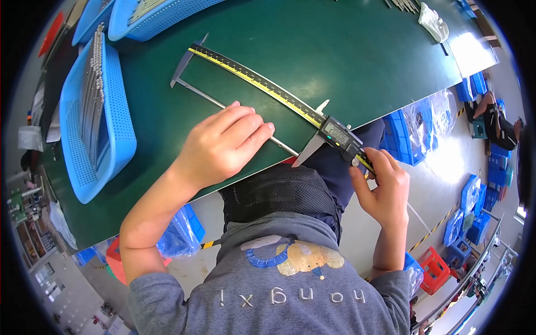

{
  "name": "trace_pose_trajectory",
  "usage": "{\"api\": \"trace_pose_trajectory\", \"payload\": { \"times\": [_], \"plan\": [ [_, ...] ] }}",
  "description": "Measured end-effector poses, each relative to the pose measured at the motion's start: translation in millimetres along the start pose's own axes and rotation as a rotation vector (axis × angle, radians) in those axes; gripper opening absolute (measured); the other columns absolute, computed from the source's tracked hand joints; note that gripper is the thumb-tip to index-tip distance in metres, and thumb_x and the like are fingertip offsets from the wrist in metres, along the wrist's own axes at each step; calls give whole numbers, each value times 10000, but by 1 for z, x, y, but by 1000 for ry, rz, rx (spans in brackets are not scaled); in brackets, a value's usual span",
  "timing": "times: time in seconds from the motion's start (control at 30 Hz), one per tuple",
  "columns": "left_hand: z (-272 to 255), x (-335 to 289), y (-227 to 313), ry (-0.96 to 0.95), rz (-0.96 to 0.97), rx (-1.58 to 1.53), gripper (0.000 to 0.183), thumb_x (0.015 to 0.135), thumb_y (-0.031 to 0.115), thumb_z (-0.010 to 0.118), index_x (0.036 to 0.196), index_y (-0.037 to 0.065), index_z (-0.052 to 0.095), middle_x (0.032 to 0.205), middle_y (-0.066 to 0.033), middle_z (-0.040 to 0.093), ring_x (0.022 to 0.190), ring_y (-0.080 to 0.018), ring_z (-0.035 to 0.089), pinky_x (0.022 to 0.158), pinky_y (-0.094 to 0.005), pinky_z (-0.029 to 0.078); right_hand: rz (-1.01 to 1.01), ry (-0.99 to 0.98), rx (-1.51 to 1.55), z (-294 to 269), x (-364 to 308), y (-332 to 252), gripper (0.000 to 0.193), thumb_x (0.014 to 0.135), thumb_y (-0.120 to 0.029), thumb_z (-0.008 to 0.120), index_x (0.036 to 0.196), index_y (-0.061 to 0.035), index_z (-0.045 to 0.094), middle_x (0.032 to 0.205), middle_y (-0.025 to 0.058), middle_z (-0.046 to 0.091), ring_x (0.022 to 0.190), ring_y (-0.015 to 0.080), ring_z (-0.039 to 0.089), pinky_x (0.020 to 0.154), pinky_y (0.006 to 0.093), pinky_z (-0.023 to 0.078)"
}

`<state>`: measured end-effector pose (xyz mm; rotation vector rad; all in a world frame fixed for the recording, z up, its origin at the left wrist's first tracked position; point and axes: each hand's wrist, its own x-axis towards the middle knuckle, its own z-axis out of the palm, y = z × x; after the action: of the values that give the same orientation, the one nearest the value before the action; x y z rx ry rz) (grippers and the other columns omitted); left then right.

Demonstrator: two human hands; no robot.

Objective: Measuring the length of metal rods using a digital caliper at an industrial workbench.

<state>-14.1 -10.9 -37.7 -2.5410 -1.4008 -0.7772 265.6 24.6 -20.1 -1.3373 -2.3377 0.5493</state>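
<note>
Dark green worktable (346,61) fills upper view. Pale grey floor (446,162) below, bright glare patch at right. Blue crates (403,137) stacked beside table, more blue crates (472,215) farther right; red crate (434,269) near metal rail (474,279). Yellow-black floor tape (432,226).

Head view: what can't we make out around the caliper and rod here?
- Metal rod: its middle is hidden under the left hand.
- Digital caliper: display digits too small; its near end is covered by the right hand.
- Blue basket: the parts inside blur into a metal bundle.
- Far baskets: cut off by the top edge.
</note>
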Motion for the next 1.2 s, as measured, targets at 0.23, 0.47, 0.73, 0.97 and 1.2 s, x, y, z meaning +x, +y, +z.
{"api": "trace_pose_trajectory", "payload": {
  "times": [0.23, 0.47, 0.73, 0.97, 1.2],
  "plan": [
    [-1, 0, -1, -5, -1, 0, 255, 642, 59, 640, 888, 65, 707, 844, -59, 626, 834, -225, 631, 751, -350, 566, -37, 1, -30, 0, 0, 3, 253, 773, -234, 724, 898, -49, 605, 674, 67, 560, 512, 240, 565, 460, 326, 428],
    [-2, 1, -8, 1, 41, -2, 188, 682, 85, 671, 868, 85, 697, 846, -29, 603, 832, -185, 610, 768, -350, 557, -15, 0, -39, 1, 1, 2, 272, 779, -292, 725, 863, -62, 606, 682, 61, 585, 522, 246, 576, 460, 334, 433],
    [-6, 1, -12, -44, 7, -106, 356, 643, 48, 707, 997, 66, 685, 882, -64, 618, 826, -241, 620, 804, -413, 542, 13, -19, -29, 3, -1, 1, 323, 758, -340, 722, 892, -68, 611, 748, 62, 603, 560, 259, 604, 495, 348, 471],
    [-3, 4, -12, -55, -18, -116, 334, 645, 36, 688, 978, 64, 687, 905, -69, 621, 839, -245, 628, 801, -408, 541, 3, -13, -32, 2, -2, 4, 373, 729, -371, 730, 895, -60, 608, 700, 62, 554, 545, 253, 586, 482, 350, 453],
    [-12, -5, -15, -58, 60, 13, 146, 697, 76, 659, 841, 52, 660, 879, -73, 622, 845, -225, 634, 808, -391, 542, -70, -11, -41, 8, 7, -1, 327, 756, -355, 708, 887, -72, 607, 696, 66, 564, 562, 266, 598, 490, 369, 458]
  ]
}}
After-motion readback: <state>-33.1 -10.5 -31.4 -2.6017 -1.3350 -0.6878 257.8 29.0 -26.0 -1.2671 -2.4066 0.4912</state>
